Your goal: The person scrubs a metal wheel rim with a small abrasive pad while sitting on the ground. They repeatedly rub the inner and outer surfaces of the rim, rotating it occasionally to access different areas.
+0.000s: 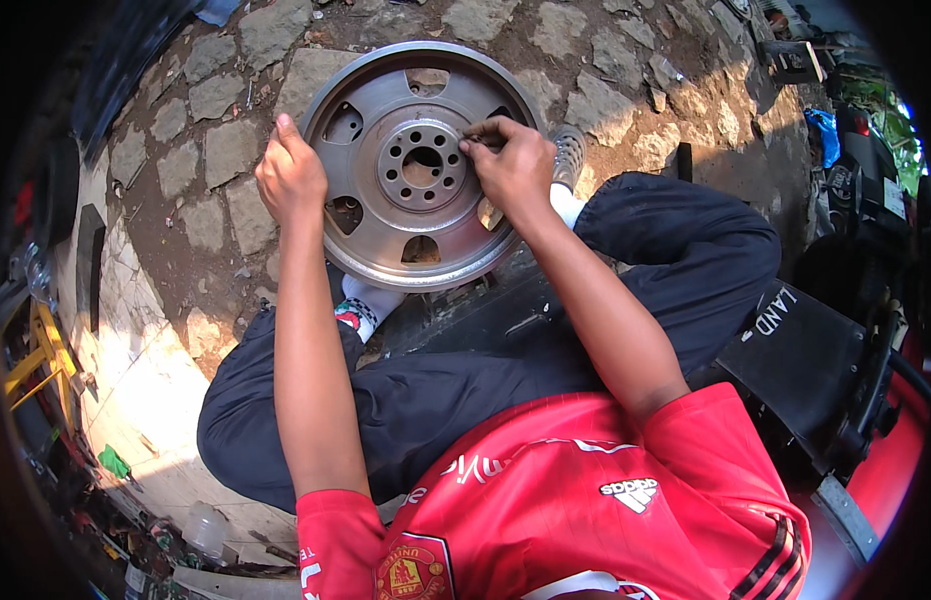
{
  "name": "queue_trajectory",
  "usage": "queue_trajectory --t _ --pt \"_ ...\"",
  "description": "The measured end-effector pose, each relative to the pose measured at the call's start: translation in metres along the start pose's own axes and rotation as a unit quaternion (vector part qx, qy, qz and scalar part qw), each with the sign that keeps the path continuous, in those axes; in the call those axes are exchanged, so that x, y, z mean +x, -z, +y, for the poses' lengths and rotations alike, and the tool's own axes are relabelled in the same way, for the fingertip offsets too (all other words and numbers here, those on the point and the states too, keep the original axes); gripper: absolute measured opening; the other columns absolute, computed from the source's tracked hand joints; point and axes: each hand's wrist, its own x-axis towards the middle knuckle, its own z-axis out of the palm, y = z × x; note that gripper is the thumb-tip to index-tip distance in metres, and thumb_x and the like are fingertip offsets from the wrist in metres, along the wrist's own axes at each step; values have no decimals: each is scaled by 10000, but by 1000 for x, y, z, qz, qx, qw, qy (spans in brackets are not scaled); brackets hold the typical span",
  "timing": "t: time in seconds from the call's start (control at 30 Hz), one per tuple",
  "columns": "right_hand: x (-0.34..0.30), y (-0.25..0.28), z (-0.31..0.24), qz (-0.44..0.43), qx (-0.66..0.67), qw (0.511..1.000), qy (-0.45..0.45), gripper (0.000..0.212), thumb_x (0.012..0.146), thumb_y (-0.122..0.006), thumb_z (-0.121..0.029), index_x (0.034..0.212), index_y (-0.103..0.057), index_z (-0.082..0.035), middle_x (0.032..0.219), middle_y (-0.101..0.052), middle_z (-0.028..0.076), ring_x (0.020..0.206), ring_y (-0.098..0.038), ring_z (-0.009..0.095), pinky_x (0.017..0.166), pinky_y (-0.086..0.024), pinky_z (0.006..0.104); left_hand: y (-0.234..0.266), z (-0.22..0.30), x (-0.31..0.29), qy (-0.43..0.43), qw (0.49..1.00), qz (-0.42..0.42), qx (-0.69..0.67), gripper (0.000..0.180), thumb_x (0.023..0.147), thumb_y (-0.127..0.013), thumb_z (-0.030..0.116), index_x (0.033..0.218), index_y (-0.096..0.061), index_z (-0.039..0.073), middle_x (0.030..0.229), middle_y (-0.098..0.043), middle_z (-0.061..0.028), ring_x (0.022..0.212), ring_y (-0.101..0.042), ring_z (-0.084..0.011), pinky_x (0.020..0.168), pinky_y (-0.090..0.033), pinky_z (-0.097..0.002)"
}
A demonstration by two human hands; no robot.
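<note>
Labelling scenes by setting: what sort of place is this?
Probably an outdoor repair yard or makeshift workshop: a large metal wheel with bolt holes is being handled over rough, sunlit stone paving, and a yellow metal frame stands amid clutter at the left.

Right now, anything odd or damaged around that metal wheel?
Nothing clearly damaged. The metal wheel shows brownish, rust-like staining near its centre but looks whole. A crumpled green scrap lies loose on the pale floor at left, like stray litter.
</note>
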Motion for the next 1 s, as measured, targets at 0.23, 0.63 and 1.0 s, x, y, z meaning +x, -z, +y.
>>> queue_trajectory --t 0.23,0.63,1.0 --pt "16 3 -10 -32 -38 999 19 143 850 -840 -130 986 -854 -90 913 -806 180 854 -796 329 843 -613 413 1 11 2 -4 1000 2 -8 667 1146 -350 496 1273 -746 -26 1192 -725 -344 1173 -664 -543 1045 -508 -584" --pt "28 4 -6 -44 -61 989 129 168 874 -856 -169 1023 -853 -91 889 -813 156 811 -808 282 796 -622 378 5 17 5 -1 1000 -5 4 653 1151 -353 474 1255 -749 -35 1183 -734 -330 1151 -674 -540 1033 -508 -582" --pt "16 8 7 -49 -25 991 121 148 871 -826 -143 1007 -849 -90 912 -810 155 820 -796 311 789 -613 388 -2 6 5 -13 1000 3 -4 671 1144 -338 489 1263 -750 -26 1211 -722 -333 1170 -659 -550 1054 -500 -584"
